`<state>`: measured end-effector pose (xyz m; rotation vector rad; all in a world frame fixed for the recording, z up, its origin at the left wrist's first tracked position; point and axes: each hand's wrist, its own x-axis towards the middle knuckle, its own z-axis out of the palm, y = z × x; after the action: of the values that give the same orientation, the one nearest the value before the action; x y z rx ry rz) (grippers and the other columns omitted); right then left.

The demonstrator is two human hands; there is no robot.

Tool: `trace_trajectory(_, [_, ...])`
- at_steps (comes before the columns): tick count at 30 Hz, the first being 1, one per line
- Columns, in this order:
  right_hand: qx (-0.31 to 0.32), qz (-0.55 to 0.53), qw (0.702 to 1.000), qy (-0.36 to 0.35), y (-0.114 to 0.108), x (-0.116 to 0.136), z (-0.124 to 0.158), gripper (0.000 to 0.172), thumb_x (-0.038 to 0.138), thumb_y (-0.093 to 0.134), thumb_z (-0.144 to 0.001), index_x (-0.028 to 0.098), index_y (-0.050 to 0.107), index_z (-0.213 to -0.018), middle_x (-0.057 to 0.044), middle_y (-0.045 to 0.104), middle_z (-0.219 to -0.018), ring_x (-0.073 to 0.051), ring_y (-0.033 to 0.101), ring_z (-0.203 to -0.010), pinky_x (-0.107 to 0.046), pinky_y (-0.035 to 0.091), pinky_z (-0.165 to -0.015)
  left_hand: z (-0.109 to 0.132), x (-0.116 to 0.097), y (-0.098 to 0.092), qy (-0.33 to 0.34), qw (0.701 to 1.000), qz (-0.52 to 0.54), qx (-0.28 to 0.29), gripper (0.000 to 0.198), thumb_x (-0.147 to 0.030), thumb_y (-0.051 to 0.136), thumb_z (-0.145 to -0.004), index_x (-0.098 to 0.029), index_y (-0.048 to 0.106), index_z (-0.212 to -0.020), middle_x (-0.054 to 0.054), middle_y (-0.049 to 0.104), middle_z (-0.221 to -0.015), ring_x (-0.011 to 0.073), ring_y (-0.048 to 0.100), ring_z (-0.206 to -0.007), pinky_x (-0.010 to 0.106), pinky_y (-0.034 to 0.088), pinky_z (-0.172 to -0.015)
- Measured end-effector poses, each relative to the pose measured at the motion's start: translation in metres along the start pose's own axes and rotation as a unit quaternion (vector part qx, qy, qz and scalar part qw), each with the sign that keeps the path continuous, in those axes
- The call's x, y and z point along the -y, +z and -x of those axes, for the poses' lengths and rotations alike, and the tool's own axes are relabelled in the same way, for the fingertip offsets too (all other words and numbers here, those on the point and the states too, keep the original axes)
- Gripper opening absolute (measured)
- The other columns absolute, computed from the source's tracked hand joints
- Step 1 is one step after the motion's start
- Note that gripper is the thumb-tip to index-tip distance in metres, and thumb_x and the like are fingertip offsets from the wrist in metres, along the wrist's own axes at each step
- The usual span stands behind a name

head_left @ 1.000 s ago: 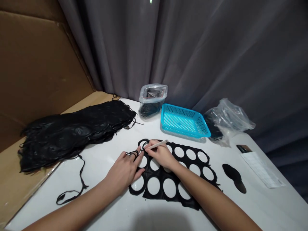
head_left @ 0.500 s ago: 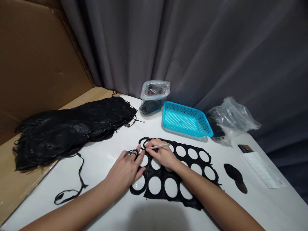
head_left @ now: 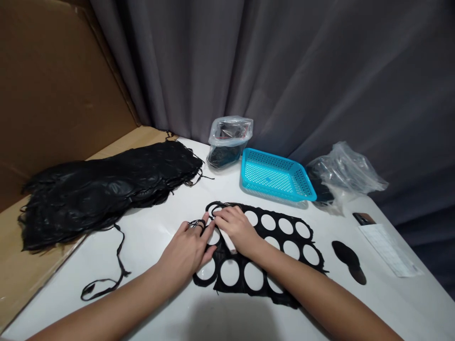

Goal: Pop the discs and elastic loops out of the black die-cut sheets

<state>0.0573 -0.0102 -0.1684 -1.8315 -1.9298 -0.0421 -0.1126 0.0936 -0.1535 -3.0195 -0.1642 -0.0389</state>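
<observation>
A black sheet [head_left: 241,286] with rows of large oval holes lies flat on the white table. My left hand [head_left: 188,246] rests on its left end, fingers spread and pressing down. Thin black strips [head_left: 196,223] loop around its fingers. Beside it, my right hand [head_left: 238,229] is closed, its fingertips bent down at the sheet's far left corner, close to the left fingertips. What the right fingers grip is hidden under them. A pale shape shows below the right palm; I cannot tell whether it is a tool or table seen through a hole.
A black stack of sheets [head_left: 106,189] lies at left, with a loose black strip [head_left: 119,265] near it. Behind stand a plastic bag [head_left: 227,142], a blue basket [head_left: 277,175] and another clear bag [head_left: 346,170]. At right are black oval pieces [head_left: 348,260], paper [head_left: 387,248] and a dark object [head_left: 362,218].
The thin pale stick that stuck out above my right hand no longer shows there. The right fingers have turned downward and bunched at the sheet. My left hand stays almost in place.
</observation>
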Motion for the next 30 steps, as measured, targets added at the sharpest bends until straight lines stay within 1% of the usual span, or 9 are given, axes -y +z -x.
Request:
trace_trajectory(3, [-0.017, 0.103, 0.994, 0.045, -0.016, -0.017, -0.018, 0.009, 0.016, 0.055, -0.095, 0.016, 0.062, -0.101, -0.012, 0.069, -0.105, -0.027, 0.057, -0.096, -0.039, 0.036, -0.082, -0.002, -0.002, -0.002, -0.004, 1.000, -0.008, 0.015, 0.055, -0.033, 0.058, -0.097, -0.005, 0.050, -0.142, 0.029, 0.049, -0.143, 0.0330, 0.068, -0.098, 0.045, 0.042, -0.082])
trace_trajectory(7, [-0.189, 0.183, 0.947, 0.186, -0.062, -0.055, -0.039, 0.017, 0.016, 0.044, -0.098, 0.017, 0.060, -0.093, -0.012, 0.068, -0.099, -0.027, 0.057, -0.093, -0.038, 0.035, -0.082, -0.003, -0.003, -0.004, -0.011, 1.000, 0.005, 0.028, 0.054, -0.032, 0.057, -0.096, -0.006, 0.050, -0.143, 0.028, 0.048, -0.144, 0.0336, 0.067, -0.101, 0.045, 0.043, -0.084])
trace_trajectory(10, [-0.260, 0.127, 0.926, 0.240, -0.093, -0.064, -0.032, 0.019, 0.022, 0.043, -0.098, 0.019, 0.057, -0.085, -0.009, 0.067, -0.092, -0.024, 0.058, -0.085, -0.034, 0.036, -0.078, -0.002, 0.008, -0.007, -0.031, 0.996, 0.086, 0.018, 0.050, -0.029, 0.058, -0.094, -0.009, 0.054, -0.140, 0.024, 0.052, -0.143, 0.0335, 0.067, -0.101, 0.045, 0.043, -0.085])
trace_trajectory(14, [-0.122, -0.118, 0.947, 0.274, -0.109, -0.035, -0.001, 0.022, 0.029, 0.056, -0.091, 0.020, 0.053, -0.072, -0.002, 0.062, -0.074, -0.017, 0.054, -0.068, -0.028, 0.037, -0.065, -0.004, 0.033, -0.021, -0.106, 0.955, 0.277, -0.034, 0.045, -0.035, 0.050, -0.098, -0.017, 0.056, -0.139, 0.015, 0.062, -0.134, 0.0295, 0.066, -0.098, 0.042, 0.044, -0.085])
trace_trajectory(17, [0.016, -0.325, 0.903, 0.280, -0.110, 0.001, 0.014, 0.021, 0.032, 0.064, -0.085, 0.019, 0.054, -0.073, 0.000, 0.061, -0.072, -0.015, 0.055, -0.070, -0.025, 0.039, -0.064, -0.012, 0.036, -0.038, -0.141, 0.820, 0.553, -0.045, 0.054, -0.049, 0.058, -0.093, -0.022, 0.053, -0.139, 0.011, 0.066, -0.126, 0.0244, 0.064, -0.090, 0.033, 0.046, -0.076])
trace_trajectory(20, [0.076, -0.422, 0.864, 0.263, -0.108, 0.030, 0.016, 0.018, 0.028, 0.067, -0.082, 0.018, 0.055, -0.074, 0.002, 0.058, -0.070, -0.013, 0.052, -0.067, -0.023, 0.039, -0.061, -0.022, 0.019, -0.052, -0.072, 0.716, 0.694, -0.012, 0.075, -0.049, 0.073, -0.082, -0.021, 0.044, -0.145, 0.011, 0.066, -0.122, 0.0187, 0.061, -0.083, 0.028, 0.044, -0.070])
trace_trajectory(22, [0.076, -0.450, 0.853, 0.253, -0.107, 0.042, 0.013, 0.017, 0.026, 0.067, -0.082, 0.018, 0.055, -0.073, 0.002, 0.056, -0.070, -0.012, 0.051, -0.065, -0.022, 0.040, -0.059, -0.026, 0.006, -0.057, -0.056, 0.706, 0.706, 0.004, 0.082, -0.043, 0.080, -0.075, -0.020, 0.044, -0.144, 0.008, 0.067, -0.113, 0.0174, 0.059, -0.080, 0.027, 0.044, -0.071])
trace_trajectory(25, [0.035, -0.490, 0.831, 0.262, -0.102, 0.048, 0.009, 0.021, 0.032, 0.067, -0.083, 0.019, 0.053, -0.075, 0.001, 0.060, -0.073, -0.013, 0.053, -0.064, -0.023, 0.044, -0.056, -0.024, -0.005, -0.059, -0.078, 0.723, 0.686, -0.009, 0.065, -0.037, 0.076, -0.079, -0.019, 0.051, -0.136, 0.005, 0.066, -0.099, 0.0191, 0.060, -0.084, 0.030, 0.045, -0.075])
trace_trajectory(30, [-0.107, -0.479, 0.822, 0.289, -0.092, 0.030, 0.025, 0.024, 0.041, 0.068, -0.085, 0.018, 0.061, -0.082, -0.006, 0.072, -0.100, -0.015, 0.061, -0.075, -0.027, 0.050, -0.066, -0.002, 0.007, -0.059, -0.154, 0.710, 0.687, -0.014, 0.045, -0.044, 0.062, -0.091, -0.018, 0.060, -0.127, 0.003, 0.066, -0.081, 0.0202, 0.061, -0.083, 0.032, 0.046, -0.081])
